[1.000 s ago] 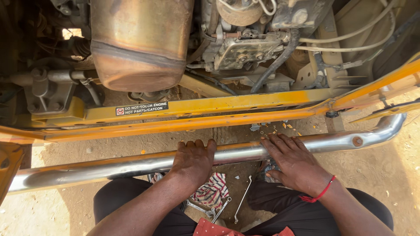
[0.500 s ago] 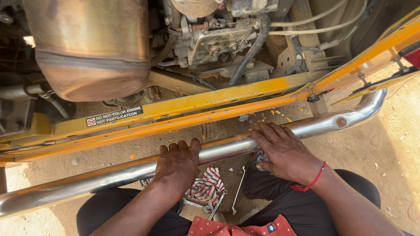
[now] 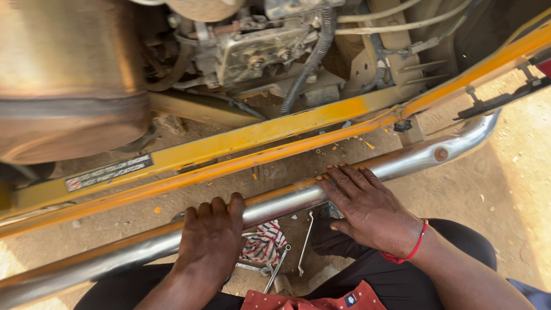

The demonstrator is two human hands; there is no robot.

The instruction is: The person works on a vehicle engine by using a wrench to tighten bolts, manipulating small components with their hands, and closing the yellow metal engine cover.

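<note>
A long shiny chrome bar [image 3: 275, 208] runs across the view from lower left to upper right, in front of a yellow vehicle frame rail [image 3: 241, 143]. My left hand [image 3: 211, 241] rests on top of the bar with its fingers curled over it. My right hand [image 3: 370, 206], with a red band at the wrist, lies flat on the bar further right, fingers spread along it. Both hands press on the bar; neither holds a tool. I am seated on the ground with my knees under the bar.
Behind the rail sit a big rusty cylinder [image 3: 63, 86], an engine block [image 3: 258, 49] and hoses. On the sandy ground between my legs lie a striped rag [image 3: 265, 244] and several spanners [image 3: 305, 244]. Open sand lies to the right.
The view has shifted and moved closer, so the bar and frame now look more tilted. Both hands remain on the bar in about the same places.
</note>
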